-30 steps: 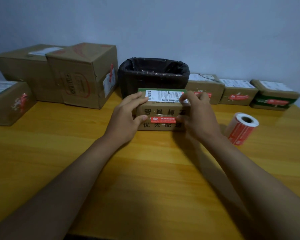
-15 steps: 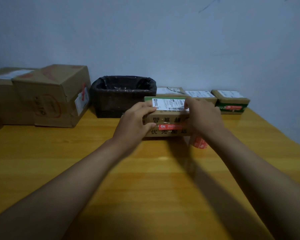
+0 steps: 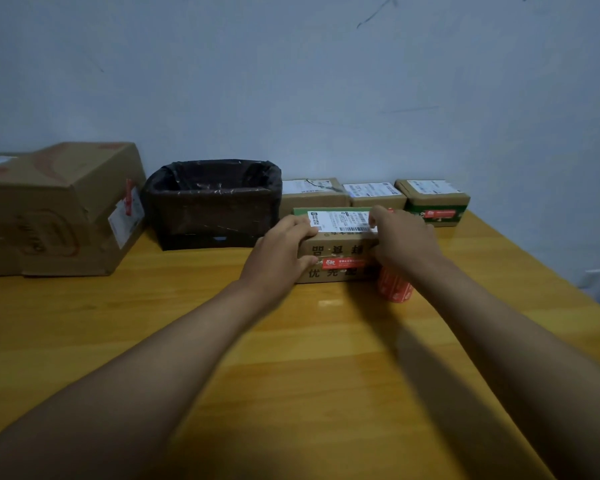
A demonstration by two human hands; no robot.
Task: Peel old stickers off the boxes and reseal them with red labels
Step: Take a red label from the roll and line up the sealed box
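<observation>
Head view shows both hands clasped on a small cardboard box (image 3: 336, 252) that sits on the counter (image 3: 291, 358) just in front of the far row of parcels. The left hand (image 3: 278, 252) has a closed grip on the box's left end, fingers curled over the top edge and the thumb pressed against the front face. The right hand (image 3: 404, 242) closes on the right end, fingers lying over the top by the white shipping label (image 3: 340, 221), which covers much of the lid. A red label (image 3: 342, 263) runs across the seam on the front face, between two rows of printed characters.

Just right of the box, partly hidden under the right wrist, stands a roll of red labels (image 3: 394, 289) on the counter. Behind the box sits a bin lined with a black bag (image 3: 213, 202), touching or nearly touching the wall. To the bin's right, three small boxes stand in a row: a plain one (image 3: 312, 192), a second (image 3: 374, 194), and one with a green band (image 3: 433, 202) bearing its own red sticker. On the left, a large cardboard box (image 3: 59, 209) rests tilted, with a white tag and a red strip on its side.

The counter is yellowish wood with a glossy sheen; the wall behind is pale blue-grey with a few dark scuffs.
</observation>
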